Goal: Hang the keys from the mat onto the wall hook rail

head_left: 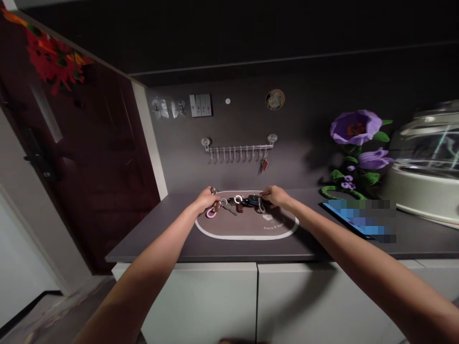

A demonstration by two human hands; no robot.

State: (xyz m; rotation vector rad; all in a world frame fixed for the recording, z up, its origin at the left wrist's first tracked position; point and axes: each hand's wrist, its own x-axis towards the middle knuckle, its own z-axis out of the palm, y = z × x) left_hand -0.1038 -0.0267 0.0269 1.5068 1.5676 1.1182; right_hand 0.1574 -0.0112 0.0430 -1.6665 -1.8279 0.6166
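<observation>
Several keys and key rings (238,199) lie in a row along the back part of an oval brown mat (247,230) with a white rim. My left hand (208,198) is closed at the row's left end, by a pink ring (211,213) and a brown fob; what its fingers pinch is too small to make out. At the right end, my right hand (275,196) has its fingers together beside a dark round fob (253,199) and a braided loop (260,206). What those fingers hold is hidden.
A clear hook rail (238,148) with a small red tag (265,165) is on the wall above. To the right are purple flowers (355,128), a blue flat object (347,217) and a large domed container (423,186). A dark red door (82,157) stands left.
</observation>
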